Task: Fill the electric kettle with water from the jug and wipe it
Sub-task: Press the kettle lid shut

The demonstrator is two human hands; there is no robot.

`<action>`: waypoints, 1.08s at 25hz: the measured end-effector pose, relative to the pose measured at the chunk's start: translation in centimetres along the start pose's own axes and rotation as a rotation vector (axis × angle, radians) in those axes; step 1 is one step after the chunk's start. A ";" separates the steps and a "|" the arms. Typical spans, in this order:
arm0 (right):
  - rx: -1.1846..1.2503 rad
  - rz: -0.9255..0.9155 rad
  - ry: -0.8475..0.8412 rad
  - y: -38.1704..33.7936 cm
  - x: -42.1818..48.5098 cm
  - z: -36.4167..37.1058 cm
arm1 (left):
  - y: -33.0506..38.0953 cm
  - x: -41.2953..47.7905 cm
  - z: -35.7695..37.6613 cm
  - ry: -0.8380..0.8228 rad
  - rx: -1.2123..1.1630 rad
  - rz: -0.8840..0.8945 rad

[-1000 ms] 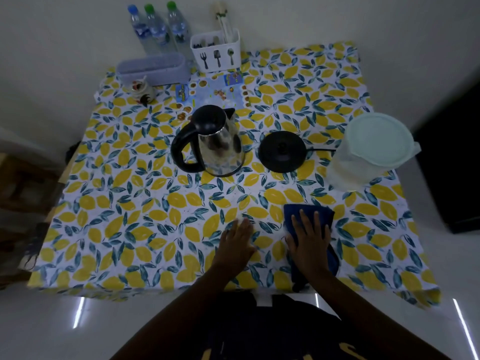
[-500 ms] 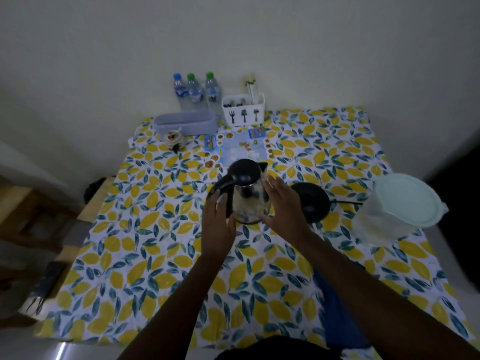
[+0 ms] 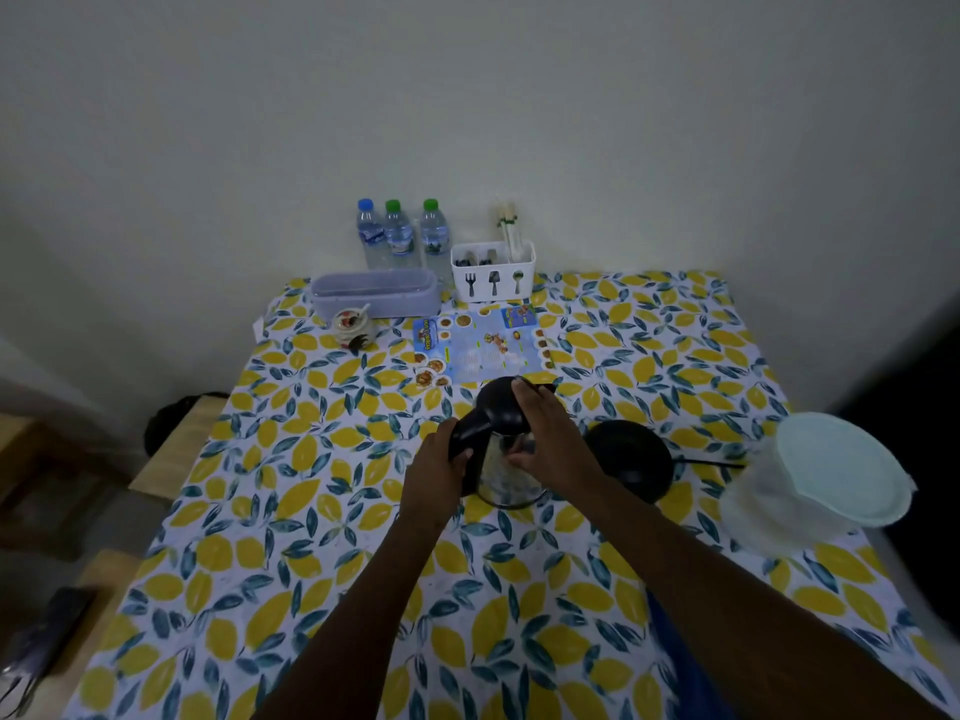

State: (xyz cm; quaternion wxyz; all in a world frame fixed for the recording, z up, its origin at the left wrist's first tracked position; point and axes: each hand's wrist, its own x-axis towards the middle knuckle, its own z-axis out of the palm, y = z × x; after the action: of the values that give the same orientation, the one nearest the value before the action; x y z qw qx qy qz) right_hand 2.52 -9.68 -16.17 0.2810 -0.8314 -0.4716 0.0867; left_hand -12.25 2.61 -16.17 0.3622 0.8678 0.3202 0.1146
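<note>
The steel electric kettle [image 3: 501,483] with a black lid and handle stands mid-table on the lemon-print cloth. My left hand [image 3: 435,472] is wrapped around its black handle. My right hand [image 3: 550,439] lies over the lid and the kettle's right side, fingers reaching the lid's far edge. The round black kettle base [image 3: 631,457] sits just right of it, its cord running right. The clear plastic jug [image 3: 810,483] with a pale green lid stands at the right edge. A blue cloth [image 3: 685,662] lies near the front edge, mostly hidden under my right forearm.
Against the wall stand three water bottles [image 3: 399,233], a white cutlery caddy [image 3: 492,272] and a lilac lidded box [image 3: 375,293]. A small ceramic pot [image 3: 350,324] and a printed leaflet [image 3: 480,348] lie behind the kettle. Wooden furniture [image 3: 171,449] is to the left.
Both hands left the table front and the blue cloth and reached the kettle. The left hand closed on the handle and the right hand settled over the lid. The view tilted up.
</note>
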 end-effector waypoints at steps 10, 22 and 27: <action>0.061 0.208 0.337 3.4 -3.4 -6.6 | 5.9 3.9 3.4 -0.059 0.029 0.254; -0.020 0.414 0.436 8.7 -5.6 -7.6 | 11.4 7.9 8.6 -0.288 0.014 0.328; -0.077 0.387 0.421 8.9 -5.7 -7.1 | 11.5 7.6 8.5 -0.269 0.018 0.310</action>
State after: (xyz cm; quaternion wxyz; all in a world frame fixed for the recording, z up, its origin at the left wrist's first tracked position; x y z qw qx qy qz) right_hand 8.90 -20.66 -15.84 0.3192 -0.9157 -0.2383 -0.0535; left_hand 2.70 -3.33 -14.43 0.3721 0.9174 0.1326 0.0490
